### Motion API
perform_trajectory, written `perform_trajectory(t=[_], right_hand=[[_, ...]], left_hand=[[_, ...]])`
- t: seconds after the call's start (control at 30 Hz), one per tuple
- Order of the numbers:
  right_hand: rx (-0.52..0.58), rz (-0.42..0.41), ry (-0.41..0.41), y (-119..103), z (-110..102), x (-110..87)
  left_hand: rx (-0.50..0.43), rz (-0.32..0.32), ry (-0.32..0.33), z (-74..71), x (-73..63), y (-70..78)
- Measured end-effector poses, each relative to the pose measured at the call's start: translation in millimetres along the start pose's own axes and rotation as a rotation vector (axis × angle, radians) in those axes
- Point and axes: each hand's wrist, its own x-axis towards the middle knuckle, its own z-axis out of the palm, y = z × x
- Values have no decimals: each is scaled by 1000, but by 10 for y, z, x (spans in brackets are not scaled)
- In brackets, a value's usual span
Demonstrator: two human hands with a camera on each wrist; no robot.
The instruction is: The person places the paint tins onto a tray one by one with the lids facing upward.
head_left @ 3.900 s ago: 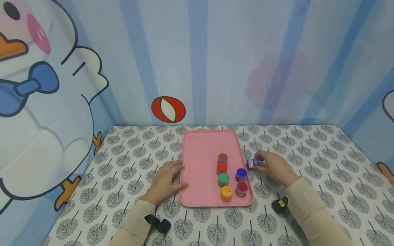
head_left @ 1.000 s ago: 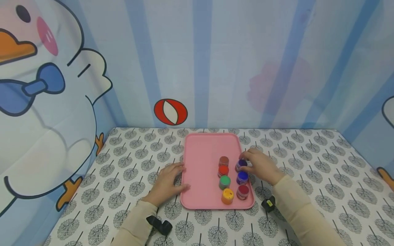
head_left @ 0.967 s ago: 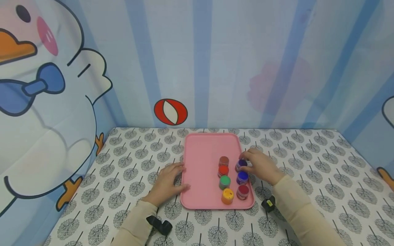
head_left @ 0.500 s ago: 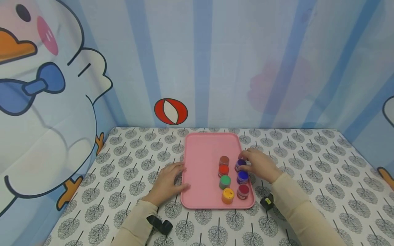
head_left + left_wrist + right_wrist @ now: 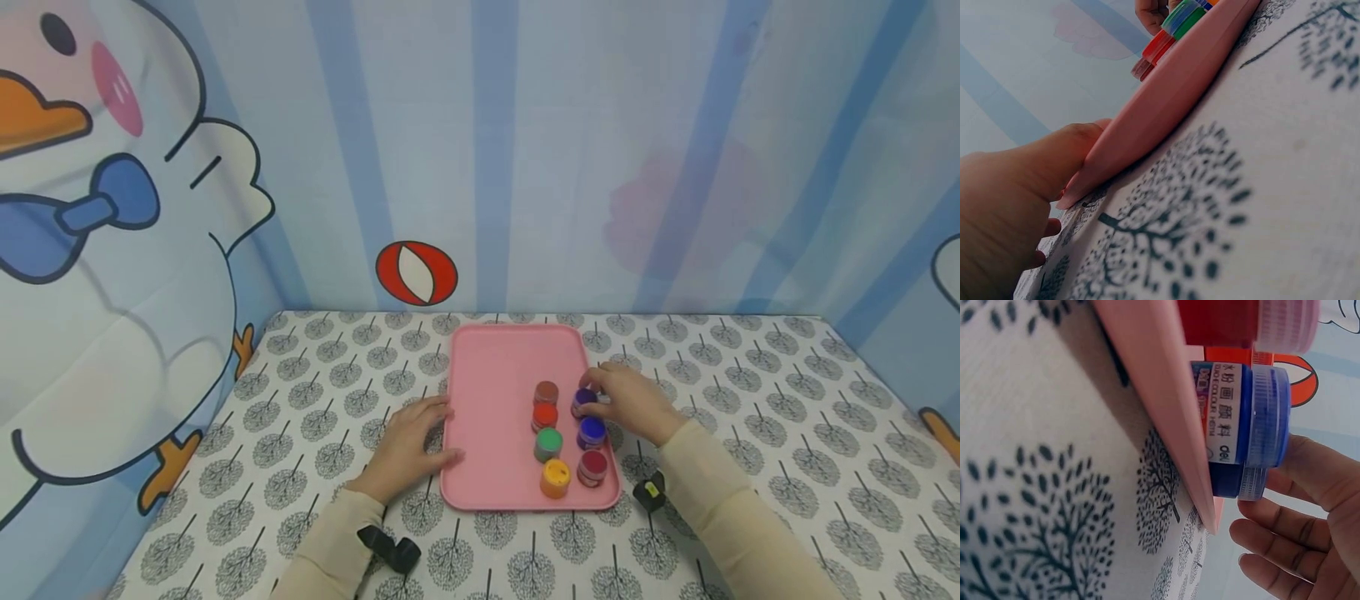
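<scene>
On the pink tray [image 5: 495, 475] stand several small paint jars in two columns. My right hand [image 5: 633, 402] pinches the purple paint jar [image 5: 582, 405] between thumb and fingers, at the far end of the right column. Just nearer is a blue paint jar [image 5: 591, 432], labelled and partly covering the purple one in the right wrist view. Beyond it sits a dark red paint jar [image 5: 592, 468]. The other column has brown [image 5: 546, 392], red [image 5: 544, 417], green [image 5: 548, 445] and yellow-orange [image 5: 555, 478] jars. My left hand [image 5: 407, 448] rests with extended fingers against the tray's left rim.
The tray lies on a white cloth [image 5: 750, 467] printed with grey trees. Behind it hangs a pale blue striped curtain [image 5: 555, 167] with cartoon figures. Each wrist carries a black camera [image 5: 649, 492].
My right hand has brought the purple jar from beside the tray, tipped sideways, to upright inside it, then shifted it slightly left. The left hand stays at the rim.
</scene>
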Motion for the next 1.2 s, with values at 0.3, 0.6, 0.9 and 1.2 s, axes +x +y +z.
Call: perform_trajectory(t=[0.3, 0.6, 0.9, 1.2], right_hand=[[13, -13, -6, 16, -7, -33], [21, -51, 30, 45, -26, -69], [47, -18, 37, 92, -36, -133], [43, -34, 83, 155, -51, -242]], left_hand=[[-6, 7, 3, 10, -3, 3], [-8, 1, 5, 26, -11, 6], [-5, 4, 9, 21, -13, -8], [-2, 13, 10, -3, -12, -3]])
